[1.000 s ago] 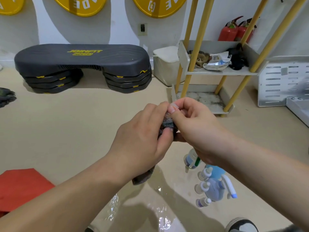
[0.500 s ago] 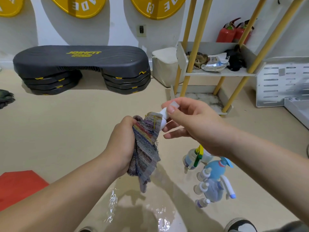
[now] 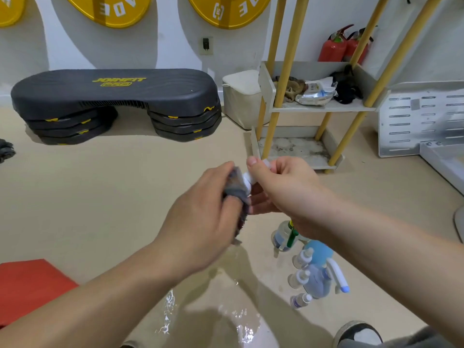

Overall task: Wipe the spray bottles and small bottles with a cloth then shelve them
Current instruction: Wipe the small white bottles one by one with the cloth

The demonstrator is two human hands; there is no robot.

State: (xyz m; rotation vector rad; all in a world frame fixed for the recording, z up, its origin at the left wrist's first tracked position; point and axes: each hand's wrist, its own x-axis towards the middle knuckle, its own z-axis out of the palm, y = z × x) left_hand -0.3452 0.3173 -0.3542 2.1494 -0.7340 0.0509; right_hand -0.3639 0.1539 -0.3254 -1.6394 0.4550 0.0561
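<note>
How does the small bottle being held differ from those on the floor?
The held bottle is aloft, pinched by the right hand; the floor bottles rest on the floor. The left hand's cloth partly wraps the held bottle; the floor bottles are bare. All show white tops.

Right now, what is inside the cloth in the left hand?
A small white bottle, its end poking out toward the right hand, which pinches it. The rest is covered by the cloth and left hand.

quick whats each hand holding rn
Left hand: closed, gripping the cloth, which it presses against the bottle.
Right hand: closed, pinching a small white bottle.
</note>
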